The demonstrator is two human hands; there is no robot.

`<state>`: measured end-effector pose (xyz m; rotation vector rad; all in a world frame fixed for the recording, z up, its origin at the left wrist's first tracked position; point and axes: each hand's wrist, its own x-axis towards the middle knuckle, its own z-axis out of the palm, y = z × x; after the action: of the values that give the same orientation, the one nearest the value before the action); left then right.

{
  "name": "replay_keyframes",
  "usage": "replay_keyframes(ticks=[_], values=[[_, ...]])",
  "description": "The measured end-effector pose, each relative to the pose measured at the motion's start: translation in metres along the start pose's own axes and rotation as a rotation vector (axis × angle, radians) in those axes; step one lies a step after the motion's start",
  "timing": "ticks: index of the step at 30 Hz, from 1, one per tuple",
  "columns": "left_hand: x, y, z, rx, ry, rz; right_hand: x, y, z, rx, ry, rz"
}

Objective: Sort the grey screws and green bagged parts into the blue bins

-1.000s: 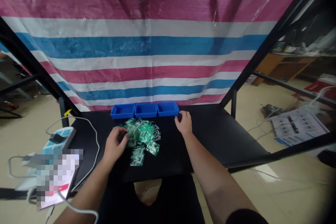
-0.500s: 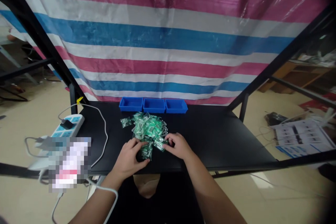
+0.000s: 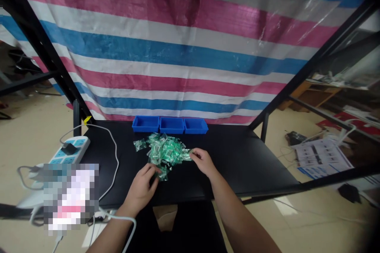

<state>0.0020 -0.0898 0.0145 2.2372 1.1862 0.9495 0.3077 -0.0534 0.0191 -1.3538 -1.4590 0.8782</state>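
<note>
A pile of small, shiny green plastic packets (image 3: 169,150) lies on the black table. Their contents are too small to make out. At the pile's right edge, my right hand (image 3: 204,162) pinches the end of a packet (image 3: 186,155) between thumb and fingers. Nearer to me, my left hand (image 3: 143,187) has its thumb and fingers drawn together on the left edge of another packet (image 3: 163,174). One separate packet (image 3: 139,144) sits left of the pile.
Three blue bins (image 3: 171,125) stand in a row behind the pile. On the left are a power strip (image 3: 69,150), a looping white cable (image 3: 116,154) and a blurred-out device (image 3: 73,195). A striped sheet (image 3: 178,47) hangs behind the black table (image 3: 237,158).
My right hand has closed on a packet and moved slightly up relative to the pile, drawing it to the right. My left hand's fingers have come together at the near packet. The view has shifted slightly.
</note>
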Motion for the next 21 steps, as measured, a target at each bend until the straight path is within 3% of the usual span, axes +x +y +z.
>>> replay_keyframes(ticks=[3,5,7,9,11,14,17,21], values=[[-0.001,-0.003,-0.001,-0.050,0.057,-0.010,0.033,-0.020,-0.008,0.179,0.102,0.070],[-0.001,-0.003,-0.001,-0.053,0.082,-0.020,0.058,-0.031,-0.014,0.311,0.261,0.091],[-0.002,-0.003,-0.001,-0.054,0.094,-0.032,0.081,-0.036,-0.017,0.335,0.417,0.123],[-0.002,-0.003,-0.001,-0.060,0.096,-0.037,0.094,-0.031,-0.017,0.316,0.491,0.174],[-0.002,-0.003,-0.001,-0.071,0.108,-0.038,0.093,-0.022,-0.012,0.281,0.535,0.233],[-0.003,-0.006,0.001,-0.093,0.153,-0.051,0.067,-0.017,0.004,0.184,0.534,0.222],[-0.005,-0.009,0.001,-0.127,0.205,-0.074,0.024,-0.035,0.026,-0.069,0.238,-0.037],[-0.009,-0.014,-0.001,-0.240,0.224,-0.088,-0.023,-0.081,0.050,-0.197,-0.410,-0.238]])
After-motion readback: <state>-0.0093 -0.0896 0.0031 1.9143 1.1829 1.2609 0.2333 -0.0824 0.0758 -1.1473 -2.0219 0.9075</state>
